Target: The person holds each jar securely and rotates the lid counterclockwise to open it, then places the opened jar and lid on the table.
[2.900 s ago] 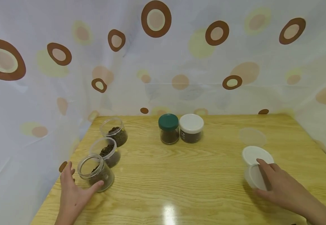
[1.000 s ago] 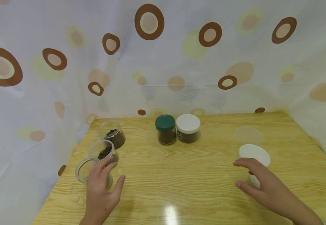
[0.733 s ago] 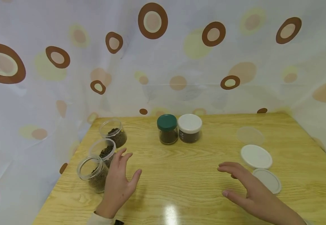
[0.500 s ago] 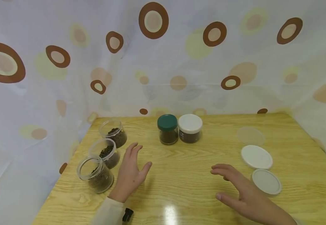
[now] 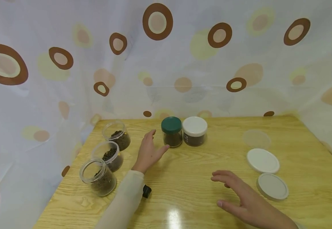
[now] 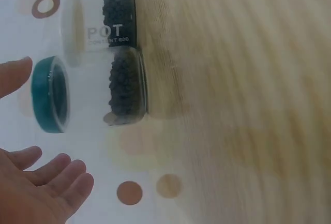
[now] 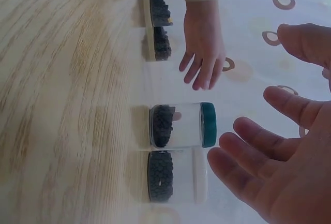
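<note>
My left hand reaches over the table beside a clear jar with a green lid, thumb and fingers spread and holding nothing. In the left wrist view that green-lidded jar lies ahead of the fingers, apart from them, with dark pellets inside. Touching it stands a jar with a white lid, marked POT. My right hand hovers at the front right with relaxed fingers and nothing in it, left of a pale grey lid. A white lid lies just behind that one.
Three lidless clear jars holding dark pellets stand in a row at the left: a front jar, a middle jar and a back jar. A translucent lid lies at the back right. A patterned curtain surrounds the wooden table.
The right hand has let go of the grey lid, now flat on the table, and drawn left. The left hand has left the front open jar and moved right and forward, towards the green-lidded jar.
</note>
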### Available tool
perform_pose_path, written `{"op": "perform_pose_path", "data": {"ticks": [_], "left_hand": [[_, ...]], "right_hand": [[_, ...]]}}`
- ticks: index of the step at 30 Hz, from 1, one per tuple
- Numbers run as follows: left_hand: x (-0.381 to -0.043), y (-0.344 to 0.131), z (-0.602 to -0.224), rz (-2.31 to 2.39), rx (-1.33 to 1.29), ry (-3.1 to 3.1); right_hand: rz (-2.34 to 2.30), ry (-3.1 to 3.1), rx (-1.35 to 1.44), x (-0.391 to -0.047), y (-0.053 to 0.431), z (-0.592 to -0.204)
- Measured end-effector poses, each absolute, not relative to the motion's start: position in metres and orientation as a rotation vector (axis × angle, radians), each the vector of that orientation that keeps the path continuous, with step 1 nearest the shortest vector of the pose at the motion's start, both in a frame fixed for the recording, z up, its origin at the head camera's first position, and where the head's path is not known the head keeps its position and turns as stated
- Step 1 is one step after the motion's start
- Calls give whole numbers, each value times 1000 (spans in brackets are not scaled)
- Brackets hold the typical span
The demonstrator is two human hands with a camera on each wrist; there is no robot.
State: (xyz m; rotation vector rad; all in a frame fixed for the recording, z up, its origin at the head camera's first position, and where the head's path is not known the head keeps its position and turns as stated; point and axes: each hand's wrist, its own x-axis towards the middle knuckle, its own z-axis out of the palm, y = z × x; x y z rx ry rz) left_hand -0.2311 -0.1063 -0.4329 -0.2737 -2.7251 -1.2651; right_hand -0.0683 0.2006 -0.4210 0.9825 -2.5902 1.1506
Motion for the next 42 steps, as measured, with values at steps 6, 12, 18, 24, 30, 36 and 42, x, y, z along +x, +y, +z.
{"op": "perform_pose_path", "data": {"ticks": [6, 12, 18, 24, 30, 36, 42], "left_hand": [[-257, -94, -445, -1439, -242, -2674], [-267, -86, -459, -1573, -187, -2655], [-276, -82, -459, -1696, -152, -2621], [-284, -81, -459, -1796, -254, -2592], [-289, -80, -459, -1795, -335, -2542], [-291, -79, -457, -1743, -411, -2545], [-283, -76, -453, -1705, -214, -2700]], "right_hand": [[1164, -2609, 973, -67, 201, -427], [1123, -2616, 1012, -67, 203, -431], [1186, -2654, 1025, -68, 203, -433], [1198, -2642, 1066, -69, 205, -434], [1124, -2664, 1057, -68, 205, -434], [1094, -2685, 1044, -69, 206, -435], [1049, -2666, 1073, -72, 210, -439]]}}
